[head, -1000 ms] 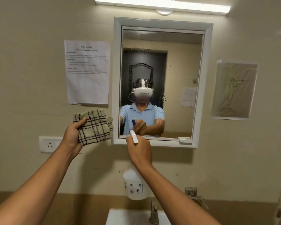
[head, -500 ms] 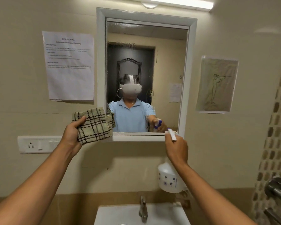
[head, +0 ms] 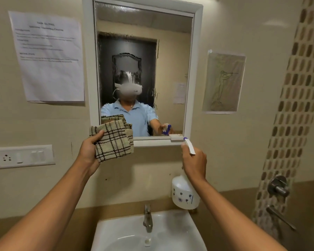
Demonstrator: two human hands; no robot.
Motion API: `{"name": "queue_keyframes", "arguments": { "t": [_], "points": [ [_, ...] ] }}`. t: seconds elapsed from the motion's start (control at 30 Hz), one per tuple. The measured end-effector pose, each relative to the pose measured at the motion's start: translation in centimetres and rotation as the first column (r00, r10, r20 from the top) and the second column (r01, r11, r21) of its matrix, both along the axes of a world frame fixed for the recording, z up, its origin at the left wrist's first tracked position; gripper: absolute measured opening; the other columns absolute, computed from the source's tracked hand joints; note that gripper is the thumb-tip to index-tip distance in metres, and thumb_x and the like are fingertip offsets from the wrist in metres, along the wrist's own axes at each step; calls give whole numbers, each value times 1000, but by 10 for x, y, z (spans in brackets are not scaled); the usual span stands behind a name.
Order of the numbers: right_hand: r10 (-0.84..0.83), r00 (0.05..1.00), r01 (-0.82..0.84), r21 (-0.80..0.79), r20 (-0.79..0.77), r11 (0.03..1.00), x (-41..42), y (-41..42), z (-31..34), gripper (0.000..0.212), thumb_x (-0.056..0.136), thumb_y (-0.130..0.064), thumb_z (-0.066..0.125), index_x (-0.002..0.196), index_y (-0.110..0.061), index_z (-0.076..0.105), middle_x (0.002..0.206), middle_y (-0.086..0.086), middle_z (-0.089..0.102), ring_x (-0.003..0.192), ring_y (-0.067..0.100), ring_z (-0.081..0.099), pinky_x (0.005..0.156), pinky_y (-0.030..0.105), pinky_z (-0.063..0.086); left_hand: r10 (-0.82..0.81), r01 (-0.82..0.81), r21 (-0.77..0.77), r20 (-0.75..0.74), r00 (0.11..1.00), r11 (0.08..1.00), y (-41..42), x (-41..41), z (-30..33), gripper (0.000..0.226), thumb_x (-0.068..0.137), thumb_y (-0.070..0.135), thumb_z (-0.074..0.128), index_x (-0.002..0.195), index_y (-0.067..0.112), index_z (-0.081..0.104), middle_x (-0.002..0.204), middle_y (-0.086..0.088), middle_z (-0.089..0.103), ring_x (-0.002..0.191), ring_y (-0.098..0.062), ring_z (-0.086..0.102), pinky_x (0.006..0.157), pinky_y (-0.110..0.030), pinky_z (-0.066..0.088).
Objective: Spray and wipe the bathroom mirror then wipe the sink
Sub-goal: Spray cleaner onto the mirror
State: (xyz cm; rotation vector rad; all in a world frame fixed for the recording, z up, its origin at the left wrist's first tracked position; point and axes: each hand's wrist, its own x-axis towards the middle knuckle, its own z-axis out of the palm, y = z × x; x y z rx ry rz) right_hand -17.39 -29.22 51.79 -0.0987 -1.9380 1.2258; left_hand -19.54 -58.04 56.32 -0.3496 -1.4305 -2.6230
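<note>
The left hand [head: 88, 151] grips a folded beige plaid cloth [head: 112, 142] over the white-framed mirror's [head: 170, 69] lower left corner. The right hand [head: 194, 163] grips a white plastic spray bottle [head: 185, 194], hiding its neck. The white ceramic sink [head: 170, 230] below is cut off.

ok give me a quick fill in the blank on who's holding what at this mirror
1. The left hand grips a checked ____.
2. The right hand holds a white ____ bottle.
3. The bottle's nozzle points at the mirror's lower ____ corner.
4. Below the mirror, a metal ____ stands on the white sink.

Missing words: cloth; spray; right; tap
</note>
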Motion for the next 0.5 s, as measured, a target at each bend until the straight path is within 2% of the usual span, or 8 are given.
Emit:
{"name": "queue_keyframes", "arguments": {
  "t": [0.2,0.33,0.4,0.5],
  "points": [
    [-22,998,23,15,-51,1000,16,-3,-7,50,92,-48,47,60,-10,55,53,11,56,51,33,59,45,50,50,-80,79,21,52,995,997,18,-2,-26,40,100,22,42,91,15,81,103,-8,76,93,-23,74,71,-38,62],
    [-75,997,75,9,-4,997,27,5,-20,53,88,-55,43,63,-9,54,58,12,55,55,33,59,48,49,52,-168,166,30,104,980,986,44,-2,-48,43,100,24,40,89,15,81,102,-9,76,93,-24,74,70,-38,62],
    [-115,993,115,18,22,993,37,12,-25,51,88,-55,42,66,-11,56,64,9,56,58,28,59,53,45,52,-209,207,30,136,968,978,61,-1,-61,43,100,24,40,90,14,81,105,-11,76,96,-26,73,73,-41,62],
    [-184,982,178,109,46,978,56,29,-33,48,89,-47,38,67,-8,58,74,5,52,63,19,54,58,33,39,-259,259,26,191,947,966,89,3,-80,41,99,25,41,93,13,80,109,-13,74,99,-28,72,76,-43,61]
  ]
}}
